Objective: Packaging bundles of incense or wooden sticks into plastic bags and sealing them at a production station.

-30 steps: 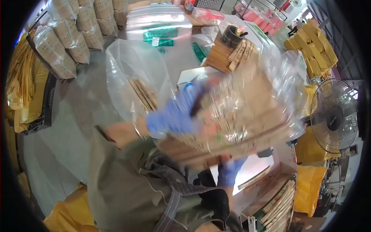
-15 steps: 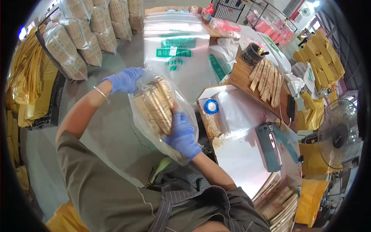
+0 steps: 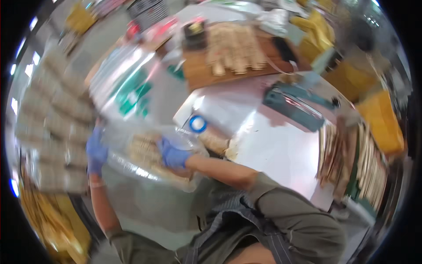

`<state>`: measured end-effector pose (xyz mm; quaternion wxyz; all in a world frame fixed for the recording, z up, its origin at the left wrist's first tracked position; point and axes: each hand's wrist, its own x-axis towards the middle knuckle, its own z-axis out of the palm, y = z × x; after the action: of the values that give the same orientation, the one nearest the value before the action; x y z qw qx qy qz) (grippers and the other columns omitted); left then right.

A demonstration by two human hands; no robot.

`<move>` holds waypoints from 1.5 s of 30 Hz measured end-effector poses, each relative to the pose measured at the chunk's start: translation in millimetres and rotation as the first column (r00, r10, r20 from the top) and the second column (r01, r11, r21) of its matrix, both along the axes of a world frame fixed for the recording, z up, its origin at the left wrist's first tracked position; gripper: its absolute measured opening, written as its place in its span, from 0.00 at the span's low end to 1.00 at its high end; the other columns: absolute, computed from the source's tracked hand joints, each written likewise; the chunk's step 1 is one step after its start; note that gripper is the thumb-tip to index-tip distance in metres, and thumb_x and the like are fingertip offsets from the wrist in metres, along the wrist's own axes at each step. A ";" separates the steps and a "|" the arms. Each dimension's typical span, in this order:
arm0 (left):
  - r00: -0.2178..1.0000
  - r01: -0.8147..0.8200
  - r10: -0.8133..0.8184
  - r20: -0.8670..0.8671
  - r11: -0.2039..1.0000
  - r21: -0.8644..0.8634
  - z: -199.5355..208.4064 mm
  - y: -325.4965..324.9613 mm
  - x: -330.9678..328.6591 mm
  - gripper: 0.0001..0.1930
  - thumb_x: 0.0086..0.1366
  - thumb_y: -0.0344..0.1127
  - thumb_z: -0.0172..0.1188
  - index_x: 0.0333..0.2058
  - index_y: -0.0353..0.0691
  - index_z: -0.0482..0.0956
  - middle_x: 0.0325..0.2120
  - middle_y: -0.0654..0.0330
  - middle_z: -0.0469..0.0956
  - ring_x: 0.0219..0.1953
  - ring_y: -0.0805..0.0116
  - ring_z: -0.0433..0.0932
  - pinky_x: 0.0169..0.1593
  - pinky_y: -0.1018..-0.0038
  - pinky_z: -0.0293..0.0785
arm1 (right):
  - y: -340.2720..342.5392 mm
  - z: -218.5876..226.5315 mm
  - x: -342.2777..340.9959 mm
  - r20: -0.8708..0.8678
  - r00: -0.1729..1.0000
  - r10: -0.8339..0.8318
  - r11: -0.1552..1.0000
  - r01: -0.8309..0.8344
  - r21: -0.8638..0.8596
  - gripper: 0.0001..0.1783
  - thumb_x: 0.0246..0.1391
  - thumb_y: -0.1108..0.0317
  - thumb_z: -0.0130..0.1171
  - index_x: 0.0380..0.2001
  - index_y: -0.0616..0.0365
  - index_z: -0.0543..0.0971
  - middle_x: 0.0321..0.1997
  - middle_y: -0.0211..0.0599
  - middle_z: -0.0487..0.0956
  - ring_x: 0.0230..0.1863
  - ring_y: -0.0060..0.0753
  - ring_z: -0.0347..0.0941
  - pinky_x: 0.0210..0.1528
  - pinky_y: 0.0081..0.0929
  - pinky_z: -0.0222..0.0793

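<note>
My left hand (image 3: 96, 152), in a blue glove, is closed on the edge of a clear plastic bag (image 3: 118, 163), drawing it out to the left. A bundle of long, slim brown packets (image 3: 143, 149) lies at the bag's other end. My right hand (image 3: 173, 153), also blue-gloved, is closed on that bundle. Motion blurs the fingers, and I cannot tell whether the right ones are inside the plastic. Both hands are in front of the worktable, near a stack of flat clear bags with green print (image 3: 127, 83).
A white-topped table (image 3: 281, 149) holds a blue tape roll (image 3: 198, 123) and a grey-green bag sealer (image 3: 299, 105). More packets (image 3: 233, 48) lie on a wooden board (image 3: 198, 70). Upright packets (image 3: 369, 167) stand at right; filled bags (image 3: 57, 127) are stacked at left.
My view has swung to the right and is blurred. My left hand has moved away from my right, stretching the bag sideways. The bundle now lies more level, with my right hand still on it.
</note>
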<state>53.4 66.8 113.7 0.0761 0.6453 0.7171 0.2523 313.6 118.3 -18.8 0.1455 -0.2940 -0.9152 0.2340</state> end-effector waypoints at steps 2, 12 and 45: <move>0.977 -0.027 0.066 -0.202 0.982 0.190 -34.1 -7.1 -62.7 0.27 0.48 0.17 0.42 0.52 0.33 0.67 0.46 0.50 0.73 0.47 0.60 0.72 0.51 0.70 0.66 | -39.2 -7.8 54.4 -0.089 0.995 -0.042 0.951 0.067 0.301 0.31 0.48 0.46 0.49 0.39 0.69 0.69 0.34 0.53 0.71 0.38 0.48 0.68 0.38 0.40 0.65; 0.140 -0.476 0.082 0.987 0.879 -0.005 -62.2 75.6 -79.2 0.06 0.59 0.34 0.47 0.34 0.42 0.71 0.23 0.67 0.68 0.24 0.75 0.67 0.30 0.75 0.67 | -9.9 92.8 176.4 -0.352 0.920 0.173 0.973 -0.104 0.207 0.09 0.45 0.63 0.54 0.31 0.50 0.74 0.29 0.39 0.72 0.30 0.42 0.69 0.35 0.34 0.63; 0.785 0.618 -0.620 0.018 0.784 0.056 -153.2 161.4 337.5 0.08 0.48 0.37 0.60 0.22 0.40 0.72 0.23 0.53 0.72 0.32 0.52 0.70 0.38 0.62 0.67 | -5.0 -15.5 278.4 -0.595 0.353 -0.722 0.651 0.638 -0.412 0.19 0.44 0.68 0.62 0.40 0.60 0.70 0.40 0.39 0.69 0.30 0.29 0.67 0.35 0.25 0.66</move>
<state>390.9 228.2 -39.5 0.1520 0.8416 0.4586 0.2415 592.0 113.4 -34.3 0.5571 -0.5371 -0.5600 0.2959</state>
